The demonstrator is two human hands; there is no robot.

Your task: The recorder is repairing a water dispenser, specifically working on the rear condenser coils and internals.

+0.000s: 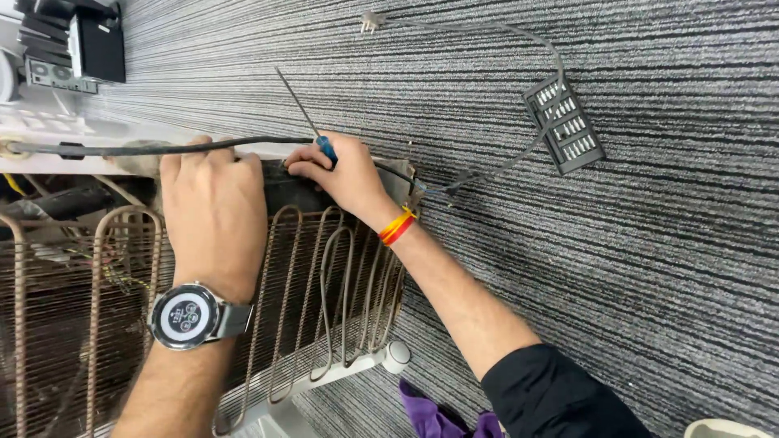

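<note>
Head cam: right hand [345, 174] is pinched tight around a screwdriver [304, 118] w/ a blue grip and a long thin metal shaft sticking up-left, right at the top edge of an old appliance back w/ rusty, dusty condenser coils [324, 276]. Left hand [213, 207], watch [188, 316] on the wrist, lies flat w/ fingers curled over that same top edge, touching a black cable [105, 149] running along it. On the striped grey carpet [649, 243] nearby sits an open bit case [564, 126], rows of small bits in its slots, w/ a grey power cord [519, 36] looping across it.
</note>
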